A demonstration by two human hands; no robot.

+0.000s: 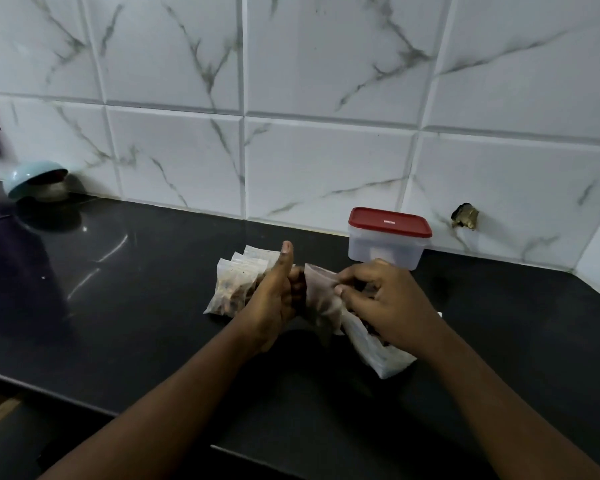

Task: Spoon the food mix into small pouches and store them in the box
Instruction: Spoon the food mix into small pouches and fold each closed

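Both hands hold one small clear pouch (321, 299) of brown food mix above the black counter. My left hand (274, 299) grips its left edge, thumb pointing up. My right hand (385, 299) pinches its top right edge with thumb and fingers. Behind my left hand a stack of filled pouches (236, 285) stands on the counter. Under my right hand lies a larger clear bag (378, 351) with dark mix inside. The translucent box (385, 249) with its red lid (390, 221) on stands by the wall, just beyond my right hand. No spoon is in view.
A pale blue bowl (32, 178) lies tipped over a metal one at the far left by the tiled wall. The black counter (136, 299) ends in a front edge at lower left. A dark hole (465, 216) breaks the wall tile right of the box.
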